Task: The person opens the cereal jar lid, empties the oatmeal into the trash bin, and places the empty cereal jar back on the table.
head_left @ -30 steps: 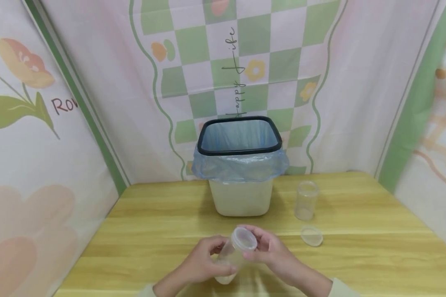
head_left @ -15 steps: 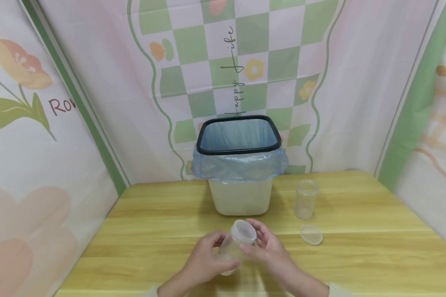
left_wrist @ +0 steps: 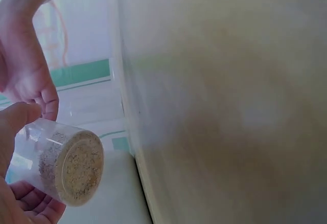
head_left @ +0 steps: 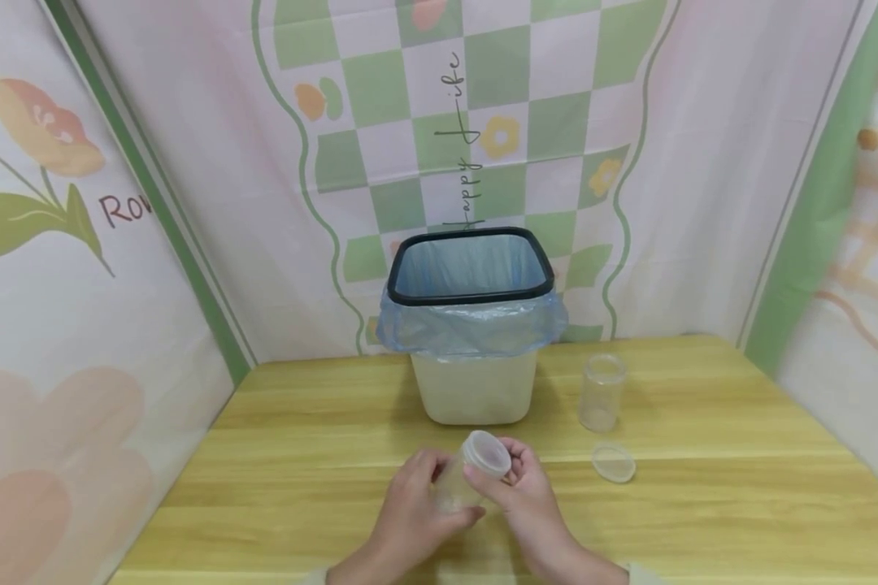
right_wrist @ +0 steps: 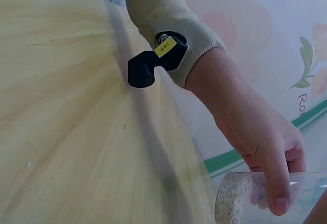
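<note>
My left hand [head_left: 410,508] grips a clear plastic jar [head_left: 449,486] round its body, just above the table. The jar tilts, with its translucent lid [head_left: 488,452] up and to the right. In the left wrist view, a layer of pale, grainy crumbs [left_wrist: 82,169] covers the bottom of the jar. My right hand [head_left: 532,505] holds the lid's rim, thumb on the near side and fingers on the far side. The right wrist view shows the left thumb and fingers round the jar [right_wrist: 232,198].
A white bin [head_left: 475,390] with a blue liner bag [head_left: 475,329] and black rim stands at the back of the wooden table [head_left: 300,471]. An open clear jar [head_left: 601,398] stands to its right, with a loose lid [head_left: 614,463] before it. Printed curtains surround the table.
Both hands have risen slightly in the head view, taking the jar along. The right hand has come in closer, and its thumb now lies at the lid's near edge.
</note>
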`<state>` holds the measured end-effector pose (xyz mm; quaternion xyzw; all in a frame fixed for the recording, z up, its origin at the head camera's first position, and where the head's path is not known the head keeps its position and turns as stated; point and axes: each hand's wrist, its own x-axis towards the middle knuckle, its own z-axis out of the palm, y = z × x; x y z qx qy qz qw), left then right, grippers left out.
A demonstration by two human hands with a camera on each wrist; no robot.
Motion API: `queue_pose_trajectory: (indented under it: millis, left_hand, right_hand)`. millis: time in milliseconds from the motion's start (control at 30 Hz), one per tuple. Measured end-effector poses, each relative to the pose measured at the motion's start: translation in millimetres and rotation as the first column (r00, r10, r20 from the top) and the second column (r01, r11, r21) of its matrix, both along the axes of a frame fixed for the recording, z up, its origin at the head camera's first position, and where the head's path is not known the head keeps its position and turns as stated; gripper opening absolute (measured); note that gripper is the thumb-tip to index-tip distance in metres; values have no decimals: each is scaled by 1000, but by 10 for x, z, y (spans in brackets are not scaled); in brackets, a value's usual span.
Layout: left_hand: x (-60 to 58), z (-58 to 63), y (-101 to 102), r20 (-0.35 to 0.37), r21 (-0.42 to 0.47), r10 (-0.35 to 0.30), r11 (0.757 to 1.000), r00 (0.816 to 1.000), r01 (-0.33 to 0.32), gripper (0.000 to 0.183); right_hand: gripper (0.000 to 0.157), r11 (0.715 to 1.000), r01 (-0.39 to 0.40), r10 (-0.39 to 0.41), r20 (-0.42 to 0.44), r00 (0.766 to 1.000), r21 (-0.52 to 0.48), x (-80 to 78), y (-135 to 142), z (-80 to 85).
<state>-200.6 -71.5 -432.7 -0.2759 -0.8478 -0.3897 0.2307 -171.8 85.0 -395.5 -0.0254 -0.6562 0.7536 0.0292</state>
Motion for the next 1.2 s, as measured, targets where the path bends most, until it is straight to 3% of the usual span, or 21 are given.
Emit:
queue_pose_trajectory:
  millis: [167,300,500,633,767,833,867,933,1033,1100,1200]
  left_hand:
    - [-3,-7,-2,-8,-10,-6,1000,1000,6,52]
    - [-13,-6,-50,89,22,-61,998,994,59,50]
    - [-49,19,-135,209,104,-173,983,963,154,46]
    - [-91,43,-190,274,154,-278,958,921,243,43]
    - [-122,44,-241,384,210,-370,927,846,310,41]
    - [-130,33,-250,419,225,-389,920,820,321,40]
    - [-135,25,-250,427,231,-397,917,812,327,40]
    - [-141,8,-243,425,224,-394,918,815,327,40]
    - [-144,-8,-221,396,198,-359,932,845,303,42]
    - [-140,-11,-202,368,176,-318,947,874,270,44]
    - [-123,1,-164,324,149,-247,966,913,209,46]
  right_hand:
    - [61,1000,-6,6,-4,1000,5,-16,2,-29]
    - [54,998,-60,59,-48,997,-26,-28,38,-44]
    - [54,972,-227,219,-105,970,-61,-84,172,-34]
    - [57,918,-396,387,-167,907,-25,-155,309,-60]
    - [57,837,-547,532,-238,813,4,-220,431,-119]
    - [56,804,-595,575,-262,775,3,-240,471,-149]
    - [57,792,-610,588,-269,763,1,-243,485,-158]
    - [59,780,-626,601,-274,751,-6,-242,497,-167]
    - [68,791,-612,585,-275,763,-13,-215,483,-152]
    - [74,826,-564,542,-247,803,-21,-181,455,-122]
    - [74,906,-422,411,-182,893,-28,-119,383,-69]
